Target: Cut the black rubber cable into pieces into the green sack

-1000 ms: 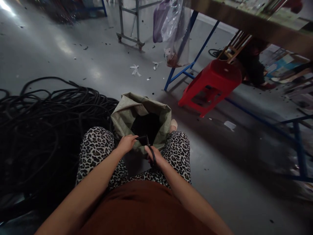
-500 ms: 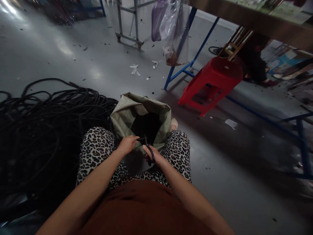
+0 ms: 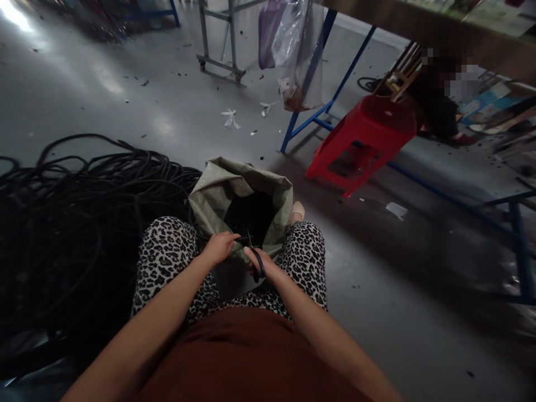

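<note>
Between my knees stands a woven sack (image 3: 205,209) with its mouth spread wide and dark contents (image 3: 255,209) inside, too dim to make out singly. My left hand (image 3: 220,247) is closed on a black rubber strip (image 3: 243,238) over the sack's near rim. Scissors (image 3: 259,265) with black handles are in my right hand (image 3: 268,267), their blades pointing up at the strip's end. Both hands are close together. To the left lies a large tangled heap of black strips (image 3: 109,184).
A red plastic stool (image 3: 377,128) and a blue-legged table (image 3: 419,25) stand ahead to the right, with a clear plastic bag (image 3: 299,61) hanging from it. Beyond is a wheeled metal frame (image 3: 221,64). White scraps (image 3: 230,118) litter the floor. A person's foot (image 3: 463,139) shows under the table.
Slightly more of the black strip reaches past my left fingers to the scissor blades. Both hands stay in nearly the same place.
</note>
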`<state>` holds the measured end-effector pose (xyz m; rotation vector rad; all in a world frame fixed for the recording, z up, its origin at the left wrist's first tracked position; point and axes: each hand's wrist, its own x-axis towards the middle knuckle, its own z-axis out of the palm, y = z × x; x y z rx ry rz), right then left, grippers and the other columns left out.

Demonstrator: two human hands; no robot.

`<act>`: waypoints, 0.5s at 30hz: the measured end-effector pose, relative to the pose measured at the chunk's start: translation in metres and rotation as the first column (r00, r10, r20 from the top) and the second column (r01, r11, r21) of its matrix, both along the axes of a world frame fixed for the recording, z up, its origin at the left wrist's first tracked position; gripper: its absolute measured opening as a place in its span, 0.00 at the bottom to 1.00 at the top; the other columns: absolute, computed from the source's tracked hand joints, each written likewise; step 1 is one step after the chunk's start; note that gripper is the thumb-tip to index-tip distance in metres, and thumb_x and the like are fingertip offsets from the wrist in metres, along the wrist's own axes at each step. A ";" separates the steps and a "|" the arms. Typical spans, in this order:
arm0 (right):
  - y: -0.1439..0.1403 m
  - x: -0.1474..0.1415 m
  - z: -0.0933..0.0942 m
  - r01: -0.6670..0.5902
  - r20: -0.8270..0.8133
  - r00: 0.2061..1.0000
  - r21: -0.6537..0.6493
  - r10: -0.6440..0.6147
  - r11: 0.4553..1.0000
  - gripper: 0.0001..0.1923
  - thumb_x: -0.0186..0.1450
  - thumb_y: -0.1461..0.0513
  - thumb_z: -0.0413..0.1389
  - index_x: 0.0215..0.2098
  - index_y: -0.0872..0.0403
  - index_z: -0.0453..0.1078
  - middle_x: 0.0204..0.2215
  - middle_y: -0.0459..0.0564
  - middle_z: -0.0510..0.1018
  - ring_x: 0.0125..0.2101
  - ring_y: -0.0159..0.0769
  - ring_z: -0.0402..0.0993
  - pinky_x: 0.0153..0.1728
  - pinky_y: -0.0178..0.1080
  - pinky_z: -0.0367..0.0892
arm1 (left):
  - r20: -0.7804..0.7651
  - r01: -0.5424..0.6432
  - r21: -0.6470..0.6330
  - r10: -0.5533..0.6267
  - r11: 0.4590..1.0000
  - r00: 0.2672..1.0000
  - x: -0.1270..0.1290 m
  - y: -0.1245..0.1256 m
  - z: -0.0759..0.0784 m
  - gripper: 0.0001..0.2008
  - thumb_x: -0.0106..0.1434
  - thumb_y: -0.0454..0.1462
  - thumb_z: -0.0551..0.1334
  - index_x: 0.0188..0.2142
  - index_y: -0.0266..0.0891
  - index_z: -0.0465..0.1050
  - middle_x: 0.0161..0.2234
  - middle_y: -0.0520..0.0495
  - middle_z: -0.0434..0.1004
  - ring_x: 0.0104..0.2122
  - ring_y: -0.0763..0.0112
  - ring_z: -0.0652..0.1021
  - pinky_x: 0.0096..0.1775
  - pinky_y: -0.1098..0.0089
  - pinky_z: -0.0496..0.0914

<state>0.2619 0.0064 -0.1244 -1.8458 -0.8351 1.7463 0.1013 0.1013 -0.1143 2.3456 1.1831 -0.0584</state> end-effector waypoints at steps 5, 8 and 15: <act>0.001 -0.001 0.000 0.030 0.010 0.999 0.045 -0.031 0.999 0.20 0.65 0.48 0.49 0.37 0.58 0.65 0.15 0.42 0.66 0.12 0.28 0.64 0.12 0.29 0.61 | 0.016 0.024 0.007 -0.024 1.000 1.000 0.000 0.001 -0.002 0.17 0.63 0.37 0.53 0.50 0.45 0.70 0.40 0.47 0.76 0.40 0.69 0.74 0.43 0.70 0.66; 0.002 -0.001 0.001 0.024 0.066 0.997 0.082 -0.030 0.996 0.18 0.65 0.50 0.51 0.34 0.58 0.64 0.13 0.39 0.64 0.10 0.27 0.62 0.10 0.28 0.58 | 0.007 0.003 0.005 -0.003 1.000 1.000 0.000 0.002 -0.003 0.17 0.64 0.37 0.52 0.51 0.45 0.69 0.43 0.47 0.76 0.43 0.67 0.74 0.45 0.68 0.66; 0.003 0.003 0.003 0.090 0.121 0.987 0.110 -0.104 0.990 0.15 0.65 0.52 0.50 0.31 0.56 0.62 0.10 0.36 0.60 0.08 0.26 0.58 0.09 0.27 0.56 | -0.033 -0.058 0.022 0.059 0.998 0.998 -0.004 0.005 0.002 0.16 0.63 0.38 0.53 0.50 0.44 0.70 0.46 0.46 0.75 0.46 0.65 0.73 0.47 0.66 0.64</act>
